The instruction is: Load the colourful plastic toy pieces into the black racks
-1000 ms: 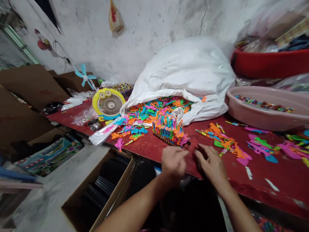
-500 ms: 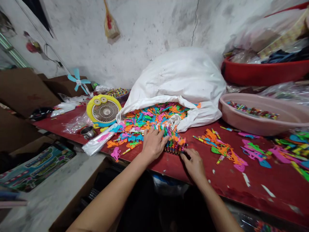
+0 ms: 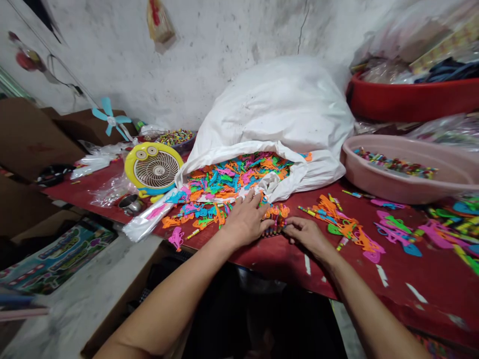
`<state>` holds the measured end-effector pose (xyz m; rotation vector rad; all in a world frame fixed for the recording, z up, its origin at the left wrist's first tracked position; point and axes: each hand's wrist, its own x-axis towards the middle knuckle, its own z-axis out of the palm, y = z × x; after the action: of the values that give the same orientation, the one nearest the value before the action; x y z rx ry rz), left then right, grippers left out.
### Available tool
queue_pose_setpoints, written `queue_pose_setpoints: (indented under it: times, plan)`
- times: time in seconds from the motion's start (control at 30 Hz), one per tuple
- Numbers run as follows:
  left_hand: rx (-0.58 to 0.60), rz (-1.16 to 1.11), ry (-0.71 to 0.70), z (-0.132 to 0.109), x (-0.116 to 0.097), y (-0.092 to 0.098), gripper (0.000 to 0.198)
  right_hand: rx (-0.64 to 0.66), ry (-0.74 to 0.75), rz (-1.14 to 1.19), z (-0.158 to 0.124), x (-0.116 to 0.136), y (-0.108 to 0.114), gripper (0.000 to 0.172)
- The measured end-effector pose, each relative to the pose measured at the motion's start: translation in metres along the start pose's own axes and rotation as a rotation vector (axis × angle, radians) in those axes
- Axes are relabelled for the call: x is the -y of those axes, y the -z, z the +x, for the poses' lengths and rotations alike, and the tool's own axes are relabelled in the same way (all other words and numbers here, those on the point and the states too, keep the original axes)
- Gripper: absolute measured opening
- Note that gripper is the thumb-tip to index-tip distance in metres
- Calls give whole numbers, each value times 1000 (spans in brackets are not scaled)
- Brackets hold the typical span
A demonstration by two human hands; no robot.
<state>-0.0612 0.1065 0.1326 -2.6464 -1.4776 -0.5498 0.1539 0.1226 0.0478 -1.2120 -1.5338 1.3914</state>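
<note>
Red counter (image 3: 269,259) carries a row of colourful plastic pieces (image 3: 277,213), before the white sack (image 3: 280,109). The row's long axis seems to run left to right, between my left hand (image 3: 244,219) and my right hand (image 3: 306,234). The left is nearer: it lies over the row with fingers spread and hides much. The right bends its fingers at the right end. Whether either grips something, I cannot tell.
</note>
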Motion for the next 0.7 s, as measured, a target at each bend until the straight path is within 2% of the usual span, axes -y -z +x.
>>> queue_pose_setpoints:
  times: [0.13, 0.27, 0.4, 0.5, 0.57, 0.7]
  plan:
    - [26, 29, -2, 1, 0, -2, 34, -14, -44, 50, 3, -1, 3, 28]
    - [15, 17, 14, 1, -1, -2, 35, -85, -61, 139, 3, -7, 0, 32]
    - [43, 64, 21, 3, -2, -3, 35, -171, -12, 36, -2, -4, -6, 28]
    - [40, 37, 21, 4, -2, -4, 32, -168, -17, -11, -6, 1, -7, 24]
    - [11, -1, 21, 3, -2, -4, 31, -171, -78, 46, -7, 3, -8, 27]
    - [21, -2, 17, 2, 0, -4, 30, -286, -112, 161, -5, -2, -11, 33]
